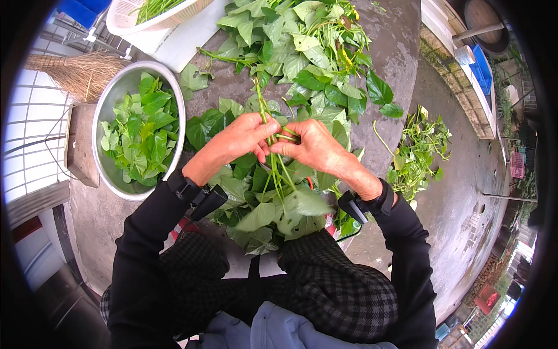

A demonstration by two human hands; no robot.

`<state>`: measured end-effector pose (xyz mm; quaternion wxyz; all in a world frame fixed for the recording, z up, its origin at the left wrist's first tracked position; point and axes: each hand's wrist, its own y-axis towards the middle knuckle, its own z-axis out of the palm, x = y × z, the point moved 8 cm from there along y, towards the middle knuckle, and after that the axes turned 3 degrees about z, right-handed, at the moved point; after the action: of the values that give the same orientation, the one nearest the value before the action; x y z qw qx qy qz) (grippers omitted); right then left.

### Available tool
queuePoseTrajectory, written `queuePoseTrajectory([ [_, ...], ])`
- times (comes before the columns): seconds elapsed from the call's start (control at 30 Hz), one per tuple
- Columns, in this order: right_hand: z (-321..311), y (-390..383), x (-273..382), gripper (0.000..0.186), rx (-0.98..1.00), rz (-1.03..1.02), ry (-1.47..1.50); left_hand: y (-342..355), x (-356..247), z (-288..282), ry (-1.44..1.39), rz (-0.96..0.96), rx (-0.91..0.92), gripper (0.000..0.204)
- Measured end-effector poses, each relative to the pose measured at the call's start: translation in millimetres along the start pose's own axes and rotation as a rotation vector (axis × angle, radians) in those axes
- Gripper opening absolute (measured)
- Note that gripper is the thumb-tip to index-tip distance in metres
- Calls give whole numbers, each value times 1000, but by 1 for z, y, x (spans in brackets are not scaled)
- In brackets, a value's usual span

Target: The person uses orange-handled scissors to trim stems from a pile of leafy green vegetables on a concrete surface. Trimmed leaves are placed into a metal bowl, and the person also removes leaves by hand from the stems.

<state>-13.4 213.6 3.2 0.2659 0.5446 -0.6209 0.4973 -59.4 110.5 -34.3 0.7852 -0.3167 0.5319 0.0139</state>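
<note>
At frame centre, a leafy green stem [273, 163] is pinched by the left hand [241, 139] and right hand [314, 145], each grip clamped on it. A steel bowl [110, 168] of picked leaves [142, 136] is seen at left on the worktop [395, 46].

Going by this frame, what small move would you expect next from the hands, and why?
Probably the right hand snaps a leaf off the green stem pinched by the left hand, then drops it into the metal bowl, which already holds loose leaves.
</note>
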Motion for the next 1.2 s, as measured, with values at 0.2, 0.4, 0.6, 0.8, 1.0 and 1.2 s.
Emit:
queuePoseTrajectory([
  [0.2, -3, 1, -2, 24, 13, 45, -123, 0, -2, -4, 75, 54, -68, 22],
  [0.4, -1, 4, -3, 26, -29, 14, -106, 3, -6, -11, 244, 113, -154, 20],
  [0.6, -14, 8, -4, 19, -131, -189, -842, -2, 5, -11, 161, -45, -132, 21],
  [0.8, 14, -7, -21, 22, 171, 60, -62, -2, 2, -15, 153, -27, -254, 27],
  [1.0, 18, -6, -12, 24, 82, 111, 89, -1, -4, -11, 121, 118, -233, 25],
  [1.2, 4, -5, 2, 11, -95, -192, -568, 1, -5, -8, 284, 183, -125, 20],
])
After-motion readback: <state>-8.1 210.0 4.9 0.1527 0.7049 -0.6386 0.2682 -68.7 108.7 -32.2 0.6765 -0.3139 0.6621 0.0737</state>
